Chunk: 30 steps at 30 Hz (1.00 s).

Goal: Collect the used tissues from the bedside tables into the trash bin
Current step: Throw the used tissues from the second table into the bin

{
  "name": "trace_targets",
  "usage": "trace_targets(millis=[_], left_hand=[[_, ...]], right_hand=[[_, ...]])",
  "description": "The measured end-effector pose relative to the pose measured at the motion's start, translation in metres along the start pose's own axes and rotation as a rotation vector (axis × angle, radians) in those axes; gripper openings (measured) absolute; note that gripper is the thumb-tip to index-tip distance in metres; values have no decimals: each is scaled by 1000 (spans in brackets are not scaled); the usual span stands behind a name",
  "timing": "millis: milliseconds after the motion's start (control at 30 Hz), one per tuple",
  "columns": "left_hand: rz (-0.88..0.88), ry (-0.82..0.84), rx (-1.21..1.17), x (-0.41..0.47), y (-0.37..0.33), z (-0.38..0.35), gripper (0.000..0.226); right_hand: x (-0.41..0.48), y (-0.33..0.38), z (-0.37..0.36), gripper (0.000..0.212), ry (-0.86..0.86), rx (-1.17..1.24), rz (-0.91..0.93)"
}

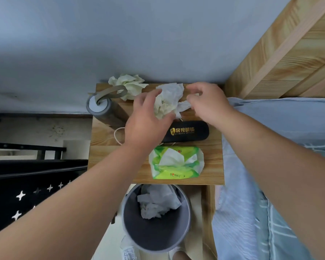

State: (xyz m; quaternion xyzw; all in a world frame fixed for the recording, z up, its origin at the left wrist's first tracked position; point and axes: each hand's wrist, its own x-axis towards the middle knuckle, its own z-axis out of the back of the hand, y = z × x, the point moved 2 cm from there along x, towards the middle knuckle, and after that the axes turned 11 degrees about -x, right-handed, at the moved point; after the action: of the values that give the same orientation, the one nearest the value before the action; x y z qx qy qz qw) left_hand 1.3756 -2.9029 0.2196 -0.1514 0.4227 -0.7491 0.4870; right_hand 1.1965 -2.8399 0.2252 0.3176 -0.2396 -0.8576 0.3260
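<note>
My left hand [148, 117] curls round a crumpled white tissue [169, 99] at the back of the wooden bedside table [212, 156]. My right hand [208, 102] pinches the right end of a tissue beside it; whether that is the same wad I cannot tell. Another crumpled tissue [129, 84] lies at the table's back left corner, against the wall. The grey trash bin [184, 222] stands on the floor in front of the table, with crumpled tissues [158, 201] inside it.
On the table are a grey bottle with a strap [101, 109], a black glasses case [186, 131], a green tissue pack [176, 162] and a white cord [118, 136]. A bed with blue bedding [270, 166] is on the right, a black rack [36, 166] on the left.
</note>
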Motion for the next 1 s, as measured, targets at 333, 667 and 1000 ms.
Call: trace_targets(millis=[333, 667, 1000], left_hand=[[60, 2, 7, 13, 41, -6, 54], [90, -55, -193, 3, 35, -6, 42], [145, -128, -553, -46, 0, 31, 23]], right_hand=[[33, -8, -46, 54, 174, -158, 209], [28, -7, -38, 9, -99, -87, 242], [-34, 3, -4, 17, -152, 207, 127]])
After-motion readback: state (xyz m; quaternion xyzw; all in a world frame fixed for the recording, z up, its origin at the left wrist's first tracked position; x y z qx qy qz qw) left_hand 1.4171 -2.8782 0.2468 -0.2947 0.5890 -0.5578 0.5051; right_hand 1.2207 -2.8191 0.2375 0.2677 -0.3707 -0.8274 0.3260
